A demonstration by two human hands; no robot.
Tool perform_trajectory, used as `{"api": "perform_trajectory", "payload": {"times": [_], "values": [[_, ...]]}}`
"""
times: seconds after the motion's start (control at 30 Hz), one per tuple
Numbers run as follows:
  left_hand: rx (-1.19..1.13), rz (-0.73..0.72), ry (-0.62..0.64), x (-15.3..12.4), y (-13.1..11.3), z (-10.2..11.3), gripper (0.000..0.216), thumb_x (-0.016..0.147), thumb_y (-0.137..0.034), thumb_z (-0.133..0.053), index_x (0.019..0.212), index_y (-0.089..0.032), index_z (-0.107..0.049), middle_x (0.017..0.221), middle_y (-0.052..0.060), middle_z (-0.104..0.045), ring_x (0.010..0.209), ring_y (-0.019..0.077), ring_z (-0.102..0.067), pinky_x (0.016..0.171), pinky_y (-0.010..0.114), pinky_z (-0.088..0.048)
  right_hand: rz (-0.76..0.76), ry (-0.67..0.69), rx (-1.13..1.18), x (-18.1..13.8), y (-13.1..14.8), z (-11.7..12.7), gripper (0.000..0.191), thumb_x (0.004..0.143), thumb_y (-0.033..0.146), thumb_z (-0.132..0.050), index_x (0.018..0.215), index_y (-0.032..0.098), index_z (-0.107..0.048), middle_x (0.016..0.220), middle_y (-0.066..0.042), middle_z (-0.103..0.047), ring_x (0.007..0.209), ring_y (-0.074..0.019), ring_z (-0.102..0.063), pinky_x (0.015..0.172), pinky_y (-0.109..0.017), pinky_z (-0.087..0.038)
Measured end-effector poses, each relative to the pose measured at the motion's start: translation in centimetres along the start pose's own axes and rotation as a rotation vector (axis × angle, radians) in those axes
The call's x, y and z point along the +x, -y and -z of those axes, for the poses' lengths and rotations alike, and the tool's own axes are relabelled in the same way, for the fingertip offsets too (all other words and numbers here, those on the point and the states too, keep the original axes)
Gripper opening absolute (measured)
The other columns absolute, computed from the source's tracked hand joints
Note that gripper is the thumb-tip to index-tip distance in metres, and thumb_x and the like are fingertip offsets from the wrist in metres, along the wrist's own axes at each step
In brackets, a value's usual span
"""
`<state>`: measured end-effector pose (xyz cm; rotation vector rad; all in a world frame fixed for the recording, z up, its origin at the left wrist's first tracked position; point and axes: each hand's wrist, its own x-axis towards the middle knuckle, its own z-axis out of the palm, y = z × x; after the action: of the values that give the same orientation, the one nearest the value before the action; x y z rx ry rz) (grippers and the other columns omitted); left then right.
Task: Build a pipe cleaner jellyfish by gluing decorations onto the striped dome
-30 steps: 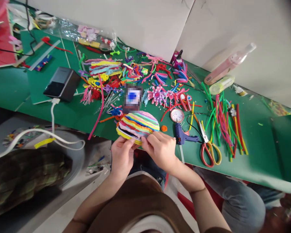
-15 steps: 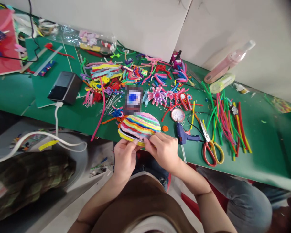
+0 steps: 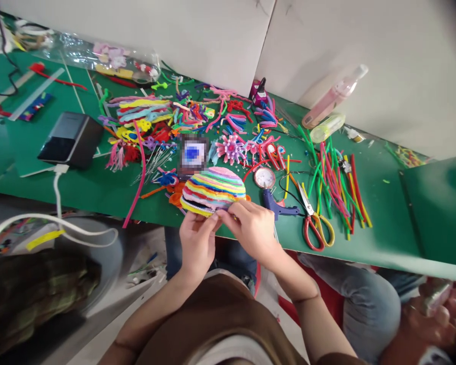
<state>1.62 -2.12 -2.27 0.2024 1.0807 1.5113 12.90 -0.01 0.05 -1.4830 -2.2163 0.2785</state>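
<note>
A striped, rounded piece made of fuzzy pipe cleaners in pink, green, yellow, blue and orange is held at the table's front edge. My left hand pinches its lower rim from the left, thumb on top. At the lower right edge my right hand is closed on it, thumb and fingertips close to the left thumb. A dark gap shows along the piece's lower left side. Orange fuzzy loops stick out behind it. Just right of my right hand lies a blue glue gun.
Scissors with red and yellow handles lie at the right, beside loose pipe cleaners. Bundled pipe cleaners cover the back of the green table. A black power bank with a white cable stands left. Bottles stand by the wall.
The view has shifted, so the table's things sit farther left. Both hands keep hold of the striped piece, and my right fingertips have come closer to the left thumb.
</note>
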Motion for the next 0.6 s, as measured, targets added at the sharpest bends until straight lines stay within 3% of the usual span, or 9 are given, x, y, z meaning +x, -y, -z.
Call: {"api": "perform_trajectory", "payload": {"times": [0.1,0.2,0.6], "values": [[0.018,-0.008,-0.001,0.3,0.0,0.1,0.023,0.063,-0.016,-0.078,0.083,-0.020,-0.067,0.083,0.000,-0.072,0.080,0.0140,-0.067,0.069,0.020,-0.054,-0.080,0.115,0.225,-0.5,-1.2,0.3,0.027,0.095,0.040,-0.051,0.078,0.020,-0.062,0.075,0.000,-0.067,0.065,-0.0106,-0.059,0.057,-0.022,-0.034],[0.038,-0.001,0.015,0.4,-0.2,0.3,0.025,0.065,-0.018,-0.077,0.088,-0.021,-0.068,0.090,0.001,-0.072,0.086,0.0143,-0.067,0.070,0.018,-0.053,-0.127,0.142,0.347,-1.0,-2.2,0.4,0.024,0.094,0.038,-0.051,0.082,0.021,-0.062,0.078,-0.001,-0.067,0.069,-0.0112,-0.059,0.061,-0.021,-0.038],[0.005,0.011,0.065,0.8,0.5,0.6,0.026,0.065,-0.017,-0.079,0.089,-0.021,-0.070,0.091,0.000,-0.072,0.086,0.0125,-0.067,0.077,0.019,-0.053,-0.220,0.192,0.366,-0.3,-1.9,0.4,0.026,0.087,0.032,-0.057,0.064,0.019,-0.058,0.062,0.002,-0.060,0.055,-0.0092,-0.048,0.053,-0.021,-0.031]]}}
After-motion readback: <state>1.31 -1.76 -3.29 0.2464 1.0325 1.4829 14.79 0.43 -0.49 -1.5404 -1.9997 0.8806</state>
